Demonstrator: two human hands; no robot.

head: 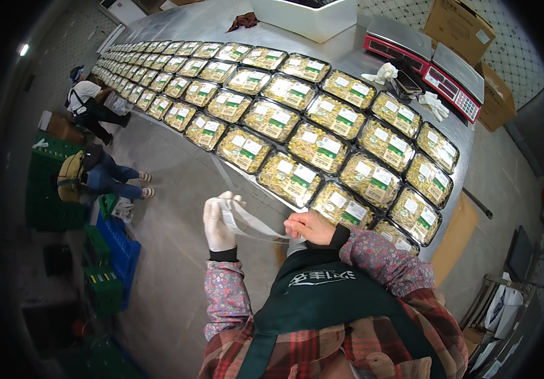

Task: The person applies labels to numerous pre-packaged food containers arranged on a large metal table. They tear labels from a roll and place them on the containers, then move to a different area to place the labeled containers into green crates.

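My left hand (pixel 219 230), in a white glove, grips a strip of white label backing paper (pixel 258 224) that loops away to the right. The bare fingers of my right hand (pixel 313 228) are curled at the strip's other end, close to the table edge. Part of the strip by the left palm bears printed lines. Film-wrapped black trays of bean sprouts (pixel 290 178) stand in long rows on the steel table (pixel 461 137), just beyond my right hand. Each near tray carries white and green labels. My right forearm partly covers the nearest tray (pixel 397 237).
Two red digital scales (pixel 452 90), white gloves (pixel 435 105), a phone (pixel 409 81) and a white bin (pixel 307 21) share the table. Cardboard boxes (pixel 461 28) stand behind. Two people (pixel 87 102) are at left, near green crates (pixel 104 289) and a blue crate (pixel 118 256).
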